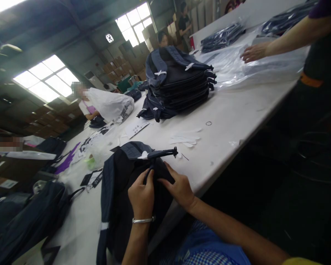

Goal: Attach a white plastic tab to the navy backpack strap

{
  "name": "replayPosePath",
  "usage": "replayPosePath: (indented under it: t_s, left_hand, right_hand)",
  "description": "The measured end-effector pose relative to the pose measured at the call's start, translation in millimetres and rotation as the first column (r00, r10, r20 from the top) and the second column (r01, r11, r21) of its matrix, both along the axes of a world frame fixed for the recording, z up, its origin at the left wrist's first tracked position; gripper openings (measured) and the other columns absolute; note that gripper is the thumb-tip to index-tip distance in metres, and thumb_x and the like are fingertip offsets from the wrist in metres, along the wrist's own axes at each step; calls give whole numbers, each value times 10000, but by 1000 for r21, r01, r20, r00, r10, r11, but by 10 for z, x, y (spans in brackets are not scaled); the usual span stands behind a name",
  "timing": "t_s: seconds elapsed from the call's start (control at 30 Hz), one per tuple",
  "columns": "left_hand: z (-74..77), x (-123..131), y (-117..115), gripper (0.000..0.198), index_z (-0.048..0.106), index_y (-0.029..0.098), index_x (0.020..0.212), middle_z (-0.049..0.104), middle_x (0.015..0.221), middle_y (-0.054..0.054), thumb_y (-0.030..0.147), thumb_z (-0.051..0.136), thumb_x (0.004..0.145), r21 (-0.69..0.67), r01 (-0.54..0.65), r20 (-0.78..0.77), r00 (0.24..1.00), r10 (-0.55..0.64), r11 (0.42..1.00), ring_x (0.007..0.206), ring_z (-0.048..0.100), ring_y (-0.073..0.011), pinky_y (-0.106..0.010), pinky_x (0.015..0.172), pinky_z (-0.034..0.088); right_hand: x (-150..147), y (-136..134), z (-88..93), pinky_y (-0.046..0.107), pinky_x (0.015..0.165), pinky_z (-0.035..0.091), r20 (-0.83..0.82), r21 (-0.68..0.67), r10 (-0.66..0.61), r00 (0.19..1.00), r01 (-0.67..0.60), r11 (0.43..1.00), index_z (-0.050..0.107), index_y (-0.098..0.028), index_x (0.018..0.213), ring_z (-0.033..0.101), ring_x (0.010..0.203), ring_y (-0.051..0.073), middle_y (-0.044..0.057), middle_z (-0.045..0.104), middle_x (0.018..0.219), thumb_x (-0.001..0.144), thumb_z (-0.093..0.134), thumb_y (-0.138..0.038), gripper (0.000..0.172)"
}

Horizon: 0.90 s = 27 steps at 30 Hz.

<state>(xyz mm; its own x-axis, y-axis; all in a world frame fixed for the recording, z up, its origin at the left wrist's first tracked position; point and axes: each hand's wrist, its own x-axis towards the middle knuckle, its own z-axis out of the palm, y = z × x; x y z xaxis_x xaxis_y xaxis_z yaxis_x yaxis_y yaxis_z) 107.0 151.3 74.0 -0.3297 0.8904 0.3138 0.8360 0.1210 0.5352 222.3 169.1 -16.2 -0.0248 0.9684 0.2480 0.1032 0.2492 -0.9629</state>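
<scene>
The dark backpack (118, 187) lies at the near edge of the white table (231, 117). The left hand (142, 197) has its fingers closed in a pinch on the backpack, perhaps on a zipper pull; the spot is too dark to be sure. The right hand (179, 187) rests just beside it on the backpack, fingers stretched open and gripping nothing.
</scene>
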Motion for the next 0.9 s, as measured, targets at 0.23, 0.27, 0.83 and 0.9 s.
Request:
replayPosePath:
  t_s: [0.23,0.27,0.83,0.9]
  left_hand:
    - [-126,78,-120,448,581,264,1236,688,1136,-34,326,621,794,-41,124,13,992,-124,991,1003,658,-229,-349,906,516]
    - [-177,88,-142,499,535,265,1286,653,1206,-34,273,615,793,-40,174,0,985,-175,984,1090,618,-227,-353,967,485]
    - [-561,149,-203,515,399,252,1387,528,1365,-53,176,481,884,55,260,-50,965,-257,964,1237,508,-218,-389,1042,434]
    - [-626,146,-235,583,345,246,1416,485,1404,-50,93,448,863,50,325,-180,933,-312,944,1303,431,-216,-428,1091,373]
  right_hand:
    - [51,54,52,276,771,510,-75,-71,-79,994,73,995,664,-226,1051,674,854,196,23,723,953,917,458,-385,293]
    - [70,85,42,266,706,498,-52,-91,-103,993,98,991,671,-206,977,663,765,184,24,718,854,919,443,-378,291]
    - [269,310,-97,258,573,437,60,-332,155,986,-127,935,679,-163,726,640,709,229,7,665,674,633,714,-414,270]
    - [240,296,-135,231,505,387,-1,-381,131,991,-121,917,648,-148,619,598,607,188,-11,606,574,647,672,-364,219]
